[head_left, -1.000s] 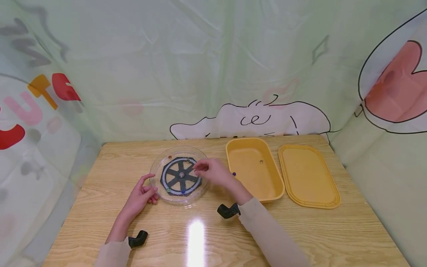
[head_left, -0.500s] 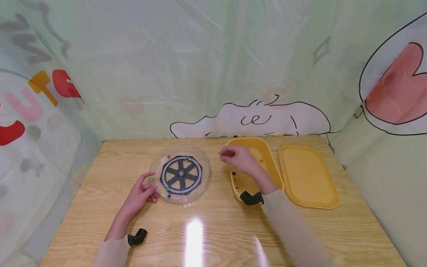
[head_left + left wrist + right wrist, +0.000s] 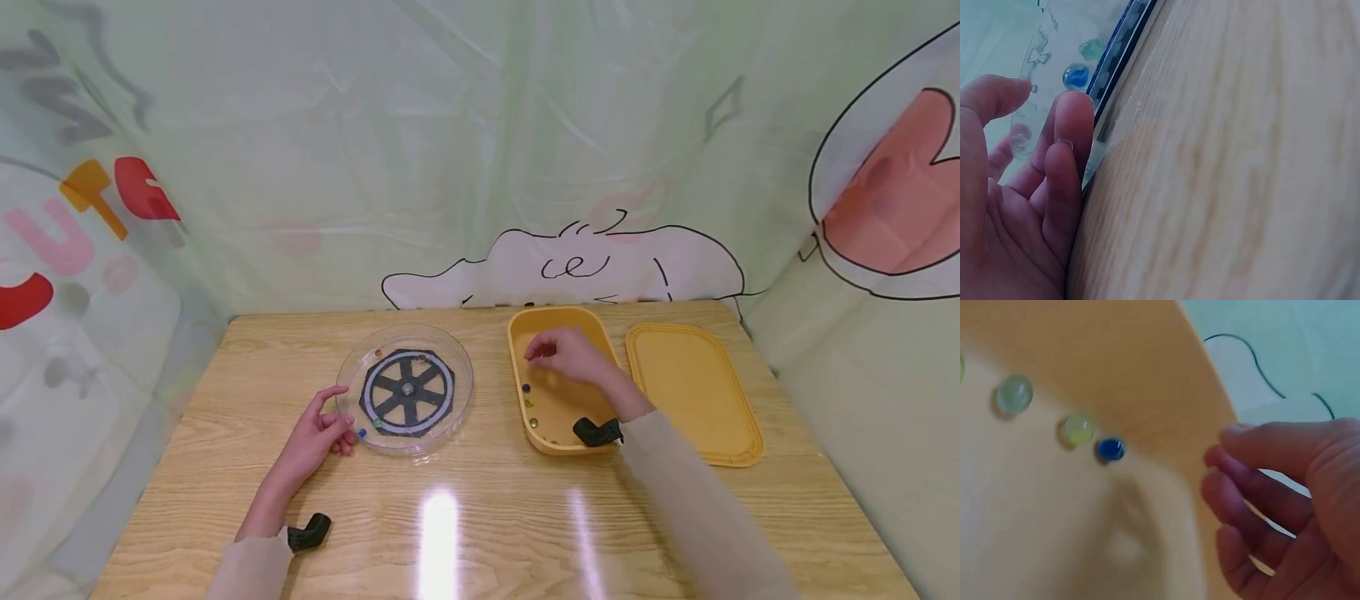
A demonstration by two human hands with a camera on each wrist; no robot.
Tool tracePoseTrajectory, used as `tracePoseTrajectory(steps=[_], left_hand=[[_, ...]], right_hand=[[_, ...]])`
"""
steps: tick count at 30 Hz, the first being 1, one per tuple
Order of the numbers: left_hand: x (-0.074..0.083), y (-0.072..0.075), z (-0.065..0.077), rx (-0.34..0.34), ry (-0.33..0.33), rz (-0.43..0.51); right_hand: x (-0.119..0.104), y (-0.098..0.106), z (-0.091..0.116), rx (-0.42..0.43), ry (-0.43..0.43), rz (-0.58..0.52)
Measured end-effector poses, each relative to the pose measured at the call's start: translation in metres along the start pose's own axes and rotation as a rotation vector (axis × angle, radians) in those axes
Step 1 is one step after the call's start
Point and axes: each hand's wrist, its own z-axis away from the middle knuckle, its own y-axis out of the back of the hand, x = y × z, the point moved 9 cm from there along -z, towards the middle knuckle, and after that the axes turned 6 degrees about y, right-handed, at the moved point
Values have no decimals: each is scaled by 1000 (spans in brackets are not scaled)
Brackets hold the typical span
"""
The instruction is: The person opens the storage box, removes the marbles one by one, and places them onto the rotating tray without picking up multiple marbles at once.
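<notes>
Yellow tray (image 3: pixel 555 402), one: four marbles (image 3: pixel 533 422) visible inside, the right hand (image 3: pixel 568 354) above with loosely bent fingers. The left hand (image 3: pixel 313 437), fingers parted, touches one clear dish (image 3: pixel 408 448) on the bench (image 3: pixel 262 358), holding at least four glass balls (image 3: pixel 362 432).

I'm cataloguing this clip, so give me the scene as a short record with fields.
Left hand: at the left rim of the clear dish
Right hand: above the yellow bin, nothing visible in its fingers
Dish contents: blue marble, green marble, others
Bin contents: dark blue marble, yellowish marble, pale marble, more
Yellow lid: on the wooden table, right of the bin
</notes>
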Motion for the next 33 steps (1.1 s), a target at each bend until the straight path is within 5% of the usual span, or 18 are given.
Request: tracePoseTrajectory(steps=[7, 11, 25, 33], left_hand=[[0, 0, -1, 5, -2, 16], [1, 0, -1, 8, -3, 14], [0, 0, -2, 18, 12, 2], [0, -1, 0, 18, 22, 0]], right_hand=[[13, -24, 0, -261, 8, -21], [20, -35, -1, -338, 2, -23], [32, -44, -4, -365, -92, 12], [25, -36, -2, -334, -26, 58]])
